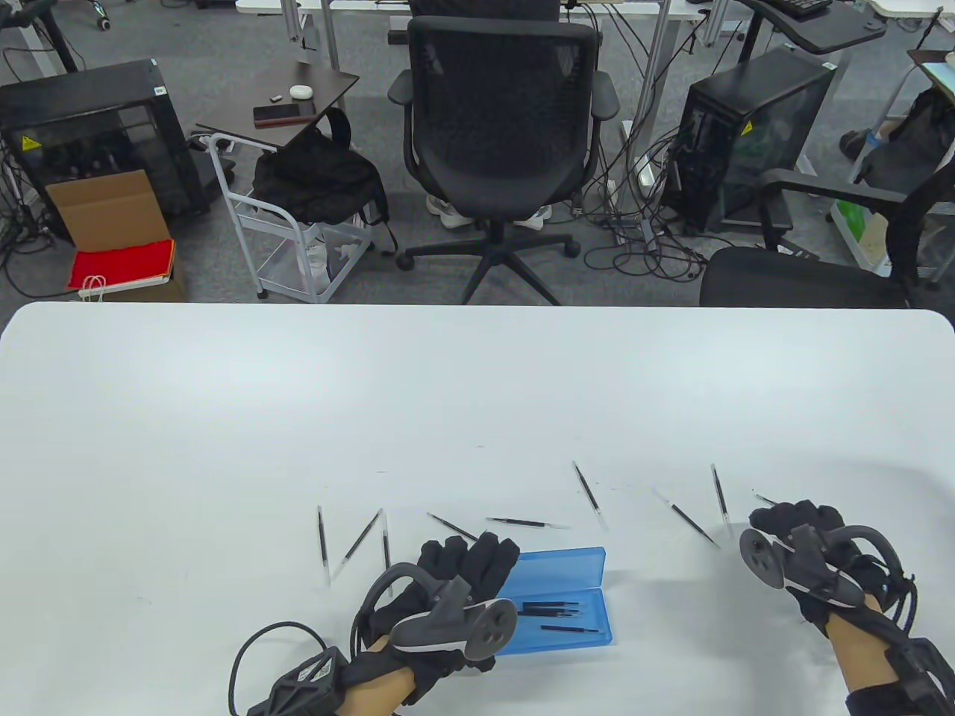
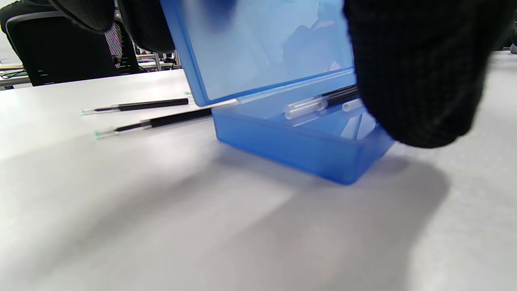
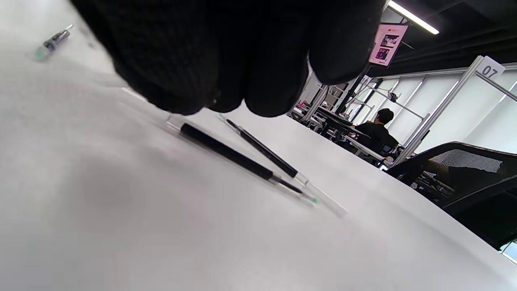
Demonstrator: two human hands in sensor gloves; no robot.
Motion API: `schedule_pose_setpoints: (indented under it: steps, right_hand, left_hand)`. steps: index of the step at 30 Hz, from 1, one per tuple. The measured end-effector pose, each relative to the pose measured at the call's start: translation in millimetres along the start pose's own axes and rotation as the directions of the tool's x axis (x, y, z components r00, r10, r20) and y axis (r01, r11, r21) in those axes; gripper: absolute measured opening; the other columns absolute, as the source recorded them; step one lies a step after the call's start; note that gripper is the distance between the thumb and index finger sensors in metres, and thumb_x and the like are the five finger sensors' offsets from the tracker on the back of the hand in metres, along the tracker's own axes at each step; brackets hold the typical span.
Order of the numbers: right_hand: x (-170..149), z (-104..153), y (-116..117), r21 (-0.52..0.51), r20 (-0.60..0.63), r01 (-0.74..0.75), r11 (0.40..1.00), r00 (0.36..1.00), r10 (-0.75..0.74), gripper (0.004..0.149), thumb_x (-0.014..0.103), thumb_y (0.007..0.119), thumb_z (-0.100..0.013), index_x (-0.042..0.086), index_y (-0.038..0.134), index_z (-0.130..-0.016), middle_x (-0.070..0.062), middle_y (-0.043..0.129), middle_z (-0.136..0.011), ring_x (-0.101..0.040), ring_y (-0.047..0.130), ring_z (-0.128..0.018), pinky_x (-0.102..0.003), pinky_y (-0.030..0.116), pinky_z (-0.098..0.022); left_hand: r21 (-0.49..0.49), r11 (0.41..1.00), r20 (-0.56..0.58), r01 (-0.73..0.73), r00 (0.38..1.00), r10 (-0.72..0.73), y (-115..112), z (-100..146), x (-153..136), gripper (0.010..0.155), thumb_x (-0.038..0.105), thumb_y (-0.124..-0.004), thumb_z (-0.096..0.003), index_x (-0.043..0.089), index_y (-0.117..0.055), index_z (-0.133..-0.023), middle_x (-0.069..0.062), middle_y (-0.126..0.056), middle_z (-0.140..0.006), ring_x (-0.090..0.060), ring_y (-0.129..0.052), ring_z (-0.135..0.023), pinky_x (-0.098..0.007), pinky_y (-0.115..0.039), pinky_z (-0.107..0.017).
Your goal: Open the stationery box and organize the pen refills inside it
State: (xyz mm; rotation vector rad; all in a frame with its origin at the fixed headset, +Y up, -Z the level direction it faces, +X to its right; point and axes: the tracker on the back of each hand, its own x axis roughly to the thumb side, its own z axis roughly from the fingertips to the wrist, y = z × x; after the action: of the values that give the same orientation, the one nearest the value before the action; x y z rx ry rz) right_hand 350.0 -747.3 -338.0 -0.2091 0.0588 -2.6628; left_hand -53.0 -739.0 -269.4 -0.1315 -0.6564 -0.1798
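Left hand [image 1: 462, 570] in black knit sensor glove, weave plain on the fingers [image 2: 420, 72] in the left wrist view; grey controller-shaped tracker [image 1: 455, 623] strapped across its back, round disc face with small dimples, dark hoop arching behind. Black angular lattice-patterned wrist unit [image 1: 302, 682] at the forearm, thick black cable [image 1: 250, 649] looping out from it. Right hand [image 1: 802, 526] gloved the same, matching grey tracker [image 1: 791, 563] with dimpled disc and curved ring, thin black cables [image 1: 903, 597] trailing to a black wrist cuff [image 1: 921, 671].
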Motion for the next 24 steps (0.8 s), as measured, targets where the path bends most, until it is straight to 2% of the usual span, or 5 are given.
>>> schedule_pose_setpoints:
  steps: [16,24]
  right_hand:
    - [0.0,-9.5,14.5,0.009,0.019,-0.01,1.0,1.0,0.01,0.049,0.029,0.094,-0.043,0.031,0.08,-0.09,0.002,0.099,-0.085,-0.025,0.098,-0.08,-0.052,0.078,-0.07]
    - [-4.9,-10.5,20.0,0.029,0.032,0.076,0.997,0.997,-0.077,0.044,0.026,0.091,-0.044,0.031,0.082,-0.087,0.002,0.1,-0.082,-0.025,0.099,-0.078,-0.051,0.079,-0.069]
  left_hand:
    - [0.0,1.0,-0.002,-0.001,1.0,0.001,-0.1,0.1,1.3,0.129,0.067,-0.09,-0.0323,0.012,-0.007,-0.115,-0.02,-0.023,-0.125,-0.057,-0.055,-0.107,-0.072,-0.051,-0.075]
    - [-0.002,1.0,-0.002,-0.002,1.0,0.002,-0.3,0.0,1.0,0.129,0.067,-0.09,-0.0321,0.012,-0.007,-0.115,-0.02,-0.022,-0.125,-0.057,-0.055,-0.107,-0.072,-0.051,-0.075]
